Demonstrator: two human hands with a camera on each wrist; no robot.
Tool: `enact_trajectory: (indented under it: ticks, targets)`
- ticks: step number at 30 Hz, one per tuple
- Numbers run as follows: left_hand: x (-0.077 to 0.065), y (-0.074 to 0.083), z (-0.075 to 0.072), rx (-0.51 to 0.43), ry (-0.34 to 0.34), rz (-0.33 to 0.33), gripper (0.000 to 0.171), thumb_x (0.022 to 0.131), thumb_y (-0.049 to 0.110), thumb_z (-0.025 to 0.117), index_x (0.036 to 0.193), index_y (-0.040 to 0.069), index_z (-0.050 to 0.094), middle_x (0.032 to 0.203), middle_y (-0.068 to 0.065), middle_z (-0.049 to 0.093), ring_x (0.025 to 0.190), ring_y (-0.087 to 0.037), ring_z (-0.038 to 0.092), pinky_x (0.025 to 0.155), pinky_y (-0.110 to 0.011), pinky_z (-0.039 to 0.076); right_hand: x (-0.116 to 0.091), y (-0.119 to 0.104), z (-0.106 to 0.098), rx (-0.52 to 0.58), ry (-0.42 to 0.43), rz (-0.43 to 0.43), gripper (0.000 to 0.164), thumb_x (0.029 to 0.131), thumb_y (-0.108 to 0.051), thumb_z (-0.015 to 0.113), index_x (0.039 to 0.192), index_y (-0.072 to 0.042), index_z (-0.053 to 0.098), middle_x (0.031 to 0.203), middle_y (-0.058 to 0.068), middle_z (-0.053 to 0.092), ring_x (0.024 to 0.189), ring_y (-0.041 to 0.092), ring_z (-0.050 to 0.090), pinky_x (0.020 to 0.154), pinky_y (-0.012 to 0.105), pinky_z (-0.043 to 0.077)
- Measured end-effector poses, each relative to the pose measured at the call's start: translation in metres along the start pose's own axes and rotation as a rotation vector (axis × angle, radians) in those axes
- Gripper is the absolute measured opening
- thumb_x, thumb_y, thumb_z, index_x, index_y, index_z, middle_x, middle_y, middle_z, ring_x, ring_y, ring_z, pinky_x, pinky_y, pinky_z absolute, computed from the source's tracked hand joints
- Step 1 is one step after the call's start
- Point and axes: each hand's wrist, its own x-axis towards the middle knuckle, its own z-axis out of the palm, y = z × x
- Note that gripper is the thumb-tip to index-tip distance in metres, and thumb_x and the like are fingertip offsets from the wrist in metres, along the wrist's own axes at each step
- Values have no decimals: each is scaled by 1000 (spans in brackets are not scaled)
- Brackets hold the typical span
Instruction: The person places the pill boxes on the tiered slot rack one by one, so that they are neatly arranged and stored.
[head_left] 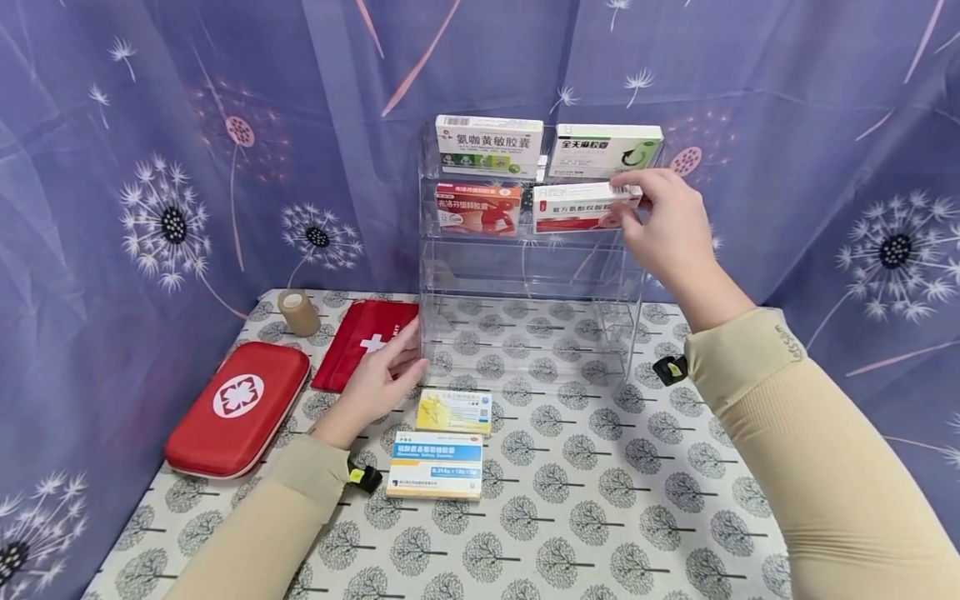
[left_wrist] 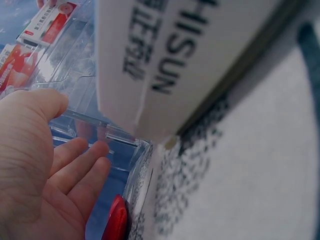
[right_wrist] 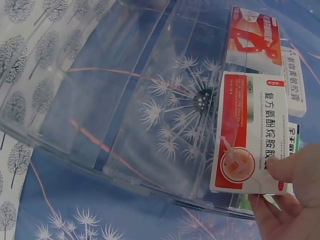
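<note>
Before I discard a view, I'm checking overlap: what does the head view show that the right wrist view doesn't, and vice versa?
Only head: the left hand, red case, red pouch, tape, yellow box and blue box.
Only right wrist: the full round picture on the held box.
Both: that box, the right hand, orange box, white box, green box and rack.

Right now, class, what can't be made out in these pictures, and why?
Head view: right end of red-and-white capsule box, behind right hand.
Head view: part of red pouch, behind left hand.
Head view: yellow-and-white box's fine print, too small.
Left wrist view: rest of HISUN box, cut off by top edge.
</note>
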Motion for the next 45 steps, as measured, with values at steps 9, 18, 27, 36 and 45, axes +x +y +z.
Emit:
enact_trajectory:
  ticks: [9, 18, 27, 36, 45]
  targets:
    - [1, 0, 0, 3, -4, -4, 79, 109, 21, 71, 176, 27, 30, 163, -19, 60, 140, -39, 69, 113, -52, 60, 3, 0, -1, -55, -35, -3, 36, 107, -15, 68, 143, -16, 72, 145, 19, 71, 124, 40, 65, 120, 63, 45]
    - [0, 1, 0, -2, -3, -6, 79, 109, 21, 72, 176, 27, 31, 163, -18, 59, 141, -39, 68, 114, -52, 59, -2, 1, 4, -65, -14, 4, 35, 108, -15, 66, 142, -13, 72, 148, 18, 71, 134, 43, 66, 131, 65, 38]
    - [0, -1, 1, -5, -2, -1, 79, 108, 20, 72, 176, 26, 31, 162, -18, 61, 140, -39, 69, 114, -52, 59, -5, 2, 9, -60, 39, -40, 32, 107, -12, 66, 138, -10, 73, 147, 19, 70, 138, 44, 65, 122, 68, 45]
    - [0, 0, 1, -12, -5, -6, 79, 108, 21, 73, 175, 29, 32, 161, -16, 62, 141, -38, 69, 114, -51, 60, -11, 1, 10, -32, 84, -60, 31, 105, -11, 68, 135, -6, 74, 153, 17, 67, 145, 41, 61, 129, 63, 43]
    - [1, -2, 1, -4, 0, 4, 78, 109, 21, 72, 176, 27, 32, 161, -19, 61, 140, -39, 69, 114, -52, 60, -25, 4, 17, 17, 186, -103, 31, 103, -10, 72, 133, -3, 74, 148, 17, 70, 140, 40, 64, 122, 60, 51]
